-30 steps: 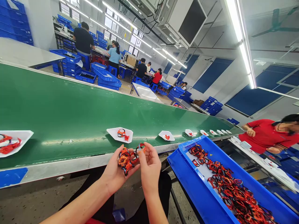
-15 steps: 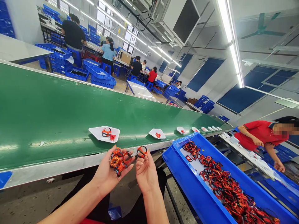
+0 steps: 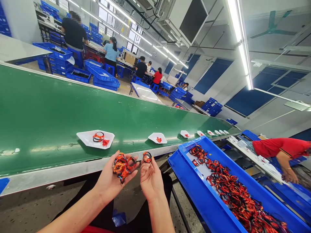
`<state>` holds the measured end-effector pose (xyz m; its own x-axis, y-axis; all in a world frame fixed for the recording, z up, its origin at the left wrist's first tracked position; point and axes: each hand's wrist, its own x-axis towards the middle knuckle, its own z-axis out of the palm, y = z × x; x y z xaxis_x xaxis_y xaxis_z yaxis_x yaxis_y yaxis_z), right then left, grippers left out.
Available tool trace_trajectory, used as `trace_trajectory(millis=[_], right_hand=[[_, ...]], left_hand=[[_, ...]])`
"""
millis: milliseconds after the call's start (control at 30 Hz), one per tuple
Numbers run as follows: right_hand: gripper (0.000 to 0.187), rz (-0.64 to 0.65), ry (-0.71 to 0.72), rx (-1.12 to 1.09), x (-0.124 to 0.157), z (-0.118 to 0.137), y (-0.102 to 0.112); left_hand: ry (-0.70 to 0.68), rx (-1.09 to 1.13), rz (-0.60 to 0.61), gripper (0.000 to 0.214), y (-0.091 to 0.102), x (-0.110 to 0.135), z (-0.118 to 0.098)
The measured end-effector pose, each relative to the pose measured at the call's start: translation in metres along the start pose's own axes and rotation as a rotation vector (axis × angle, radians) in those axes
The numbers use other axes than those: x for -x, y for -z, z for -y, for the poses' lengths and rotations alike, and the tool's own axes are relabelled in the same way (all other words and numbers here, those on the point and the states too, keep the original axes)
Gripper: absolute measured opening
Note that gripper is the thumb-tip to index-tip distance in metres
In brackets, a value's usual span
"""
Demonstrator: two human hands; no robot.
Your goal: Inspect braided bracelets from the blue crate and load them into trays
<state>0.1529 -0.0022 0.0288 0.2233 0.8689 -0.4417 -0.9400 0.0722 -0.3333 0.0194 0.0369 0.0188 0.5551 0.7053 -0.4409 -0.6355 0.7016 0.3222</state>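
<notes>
My left hand [image 3: 114, 178] is cupped around a tangled bunch of orange-and-black cord loops [image 3: 122, 167]. My right hand [image 3: 152, 180] pinches a single small loop of the same cord [image 3: 147, 157] at its fingertips, just beside the bunch. Both hands are over the steel edge of a green conveyor belt [image 3: 60, 106]. A white card tray [image 3: 84, 137] carrying a cord loop with a red tassel [image 3: 99, 138] lies on the belt, beyond and left of my hands. A long blue plastic tray [image 3: 191, 191] to my right is heaped with more cord loops [image 3: 233, 184].
Smaller white cards [image 3: 157, 138] line the belt toward the far right. A co-worker in a red shirt [image 3: 279, 147] stands across the blue tray at right. Stacked blue crates and seated workers fill the back of the room.
The white cards have moved left along the belt. My hands have drawn slightly apart, and the co-worker has leaned away to the right, mostly out of view.
</notes>
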Motion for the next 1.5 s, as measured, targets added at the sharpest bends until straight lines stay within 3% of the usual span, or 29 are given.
trace_trajectory(millis=[167, 267, 433, 500, 600, 700, 833, 900, 967, 1033, 1100, 1233, 1400, 1500], right_hand=[[0.018, 0.025, 0.103, 0.143, -0.004, -0.001, 0.007], [0.021, 0.007, 0.409, 0.479, -0.014, 0.004, 0.009], [0.039, -0.039, 1.052, 1.315, -0.049, 0.033, -0.007], [0.039, -0.027, 1.175, 1.54, -0.063, 0.047, -0.017], [0.041, -0.015, 1.219, 1.658, -0.066, 0.056, -0.027], [0.032, 0.011, 1.149, 1.669, -0.044, 0.043, -0.025], [0.022, 0.219, 0.9, 1.713, -0.006, 0.007, -0.011], [0.016, 0.249, 0.909, 1.68, 0.002, -0.004, -0.005], [0.011, 0.204, 0.931, 1.542, 0.002, -0.006, 0.0], [0.011, 0.131, 0.842, 1.335, -0.003, -0.002, 0.003], [0.015, 0.087, 0.615, 1.044, -0.007, 0.005, 0.006], [0.02, 0.117, 0.13, 0.481, -0.008, 0.013, 0.012], [0.023, 0.16, -0.096, 0.202, -0.005, 0.011, 0.02], [0.02, 0.182, -0.145, 0.147, -0.007, 0.01, 0.025]], left_hand=[[-0.003, 0.01, 0.004, 0.025, -0.001, 0.0, 0.0], [0.011, 0.029, 0.018, 0.026, -0.001, -0.001, 0.0], [0.019, 0.067, 0.021, 0.027, 0.002, 0.0, -0.003], [0.02, 0.084, 0.019, 0.028, 0.003, 0.0, -0.005], [0.022, 0.102, 0.031, 0.029, 0.004, 0.001, -0.007], [0.015, 0.101, 0.036, 0.03, 0.003, 0.001, -0.007], [0.002, 0.097, 0.047, 0.027, 0.0, 0.0, -0.004], [0.015, 0.092, 0.067, 0.026, -0.001, 0.0, -0.002], [0.035, 0.08, 0.075, 0.028, 0.0, 0.001, -0.001], [0.052, 0.075, 0.073, 0.03, 0.001, 0.002, 0.0], [0.068, 0.075, 0.061, 0.031, 0.002, 0.003, 0.0], [0.062, 0.045, -0.006, 0.026, 0.004, 0.003, 0.001], [0.073, 0.04, -0.008, 0.017, 0.005, 0.002, 0.003], [0.08, 0.065, 0.035, 0.016, 0.005, 0.003, 0.002]])
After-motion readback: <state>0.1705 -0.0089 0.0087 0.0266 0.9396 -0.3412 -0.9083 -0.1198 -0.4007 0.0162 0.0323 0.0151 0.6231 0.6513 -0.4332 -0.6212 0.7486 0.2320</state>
